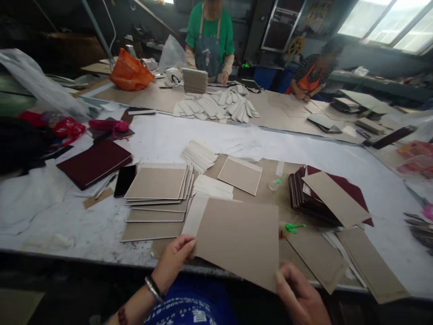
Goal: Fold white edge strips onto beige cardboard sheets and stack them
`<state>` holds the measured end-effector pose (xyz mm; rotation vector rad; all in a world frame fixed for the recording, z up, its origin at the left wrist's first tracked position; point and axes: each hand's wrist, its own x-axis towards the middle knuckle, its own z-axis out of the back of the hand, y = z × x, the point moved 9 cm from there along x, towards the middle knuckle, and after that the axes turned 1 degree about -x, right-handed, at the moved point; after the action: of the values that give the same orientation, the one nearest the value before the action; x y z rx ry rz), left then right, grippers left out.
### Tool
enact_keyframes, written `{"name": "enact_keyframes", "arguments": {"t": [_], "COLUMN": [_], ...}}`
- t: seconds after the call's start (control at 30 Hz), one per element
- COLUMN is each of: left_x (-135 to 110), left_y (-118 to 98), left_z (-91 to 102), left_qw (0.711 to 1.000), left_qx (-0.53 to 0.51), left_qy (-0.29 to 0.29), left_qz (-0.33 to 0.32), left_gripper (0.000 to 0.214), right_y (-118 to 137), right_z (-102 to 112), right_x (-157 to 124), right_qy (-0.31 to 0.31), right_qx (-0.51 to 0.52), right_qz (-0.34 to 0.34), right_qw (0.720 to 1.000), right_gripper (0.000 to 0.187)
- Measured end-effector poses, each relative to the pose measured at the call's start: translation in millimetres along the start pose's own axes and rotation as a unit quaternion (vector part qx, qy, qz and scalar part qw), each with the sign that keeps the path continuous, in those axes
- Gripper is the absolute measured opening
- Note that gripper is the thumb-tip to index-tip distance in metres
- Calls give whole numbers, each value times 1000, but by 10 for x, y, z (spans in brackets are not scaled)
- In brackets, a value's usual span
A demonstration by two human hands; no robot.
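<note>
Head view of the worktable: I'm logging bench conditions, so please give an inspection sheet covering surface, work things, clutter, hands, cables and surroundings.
Surface: white-topped worktable, dark smudges at near left.
Work things: large flat tan board, held; stacked rectangular tan boards with pale edge strips on the left; stacked maroon rectangular pieces on the right, a narrow tan board lying across them.
Clutter: flat black rectangle, probably a phone; flat maroon rectangular piece; elongated pink pouch.
Hands: left hand pinches the large board's near left corner; right hand its near right corner.
Cables: thin white cord or tube hanging at upper left.
Surroundings: person in green top, person in orange apron and orange plastic bag beyond.
</note>
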<state>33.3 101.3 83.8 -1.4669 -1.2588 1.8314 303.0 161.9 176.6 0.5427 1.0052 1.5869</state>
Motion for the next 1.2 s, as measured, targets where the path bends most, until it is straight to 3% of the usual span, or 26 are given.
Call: {"name": "enact_keyframes", "arguments": {"t": [0.07, 0.17, 0.37, 0.5, 0.63, 1.2], "left_x": [98, 250, 393, 424, 447, 452], "left_y": [26, 125, 297, 355, 370, 359], "left_z": [247, 476, 598, 568, 539, 532], "left_qw": [998, 993, 987, 985, 981, 962], "left_qx": [34, 65, 123, 145, 170, 264], "left_qy": [-54, -90, -100, -89, -80, -60], "left_qz": [-25, -31, -35, -37, -38, -36], "left_gripper": [38, 33, 28, 29, 28, 30], "right_y": [-103, -364, -857, -966, -1019, -1007], "right_z": [-205, -499, -954, -1035, -1085, -1143], "right_x": [207, 416, 357, 232, 197, 229], "right_qy": [23, 14, -1, -30, -19, -24], "right_qx": [-45, -87, -123, -151, -163, -237], "right_qz": [17, 27, 13, 12, -7, -7], "right_qw": [999, 996, 992, 988, 986, 971], "right_gripper": [32, 32, 33, 33, 33, 32]}}
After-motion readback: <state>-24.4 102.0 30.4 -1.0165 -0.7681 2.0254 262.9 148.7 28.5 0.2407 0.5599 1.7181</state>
